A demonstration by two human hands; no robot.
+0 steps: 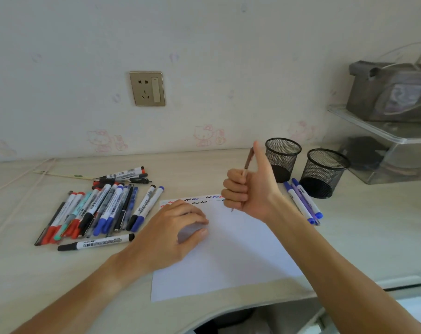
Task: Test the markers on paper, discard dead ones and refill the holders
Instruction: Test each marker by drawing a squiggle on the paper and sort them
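1. A heap of markers [96, 210], with red, blue, black and teal caps, lies on the desk [349, 237] well left of the paper [228, 256].
2. One black whiteboard marker [96, 243] lies apart from the heap, just left of the paper's left edge.
3. A wall socket [147, 88] sits on the wall above and left of the paper.
4. The left hand [178, 227] rests on the paper's upper left part, fingers loosely bent, grasping nothing.
5. Short red, black and blue squiggles [195, 200] run along the paper's top edge.
6. The right hand [248, 186] hovers over the paper's top right corner, fingers clenched round a brown pen [248, 161], thumb up, the pen's tip pointing down just above the sheet.
7. Three blue-capped markers [303, 201] lie on the desk just right of the paper.
8. Two black mesh holders [283, 159] [325, 172] stand right of the paper, behind those markers.
9. A clear box [397, 150] with a grey case [392, 92] on top stands far right of the paper.
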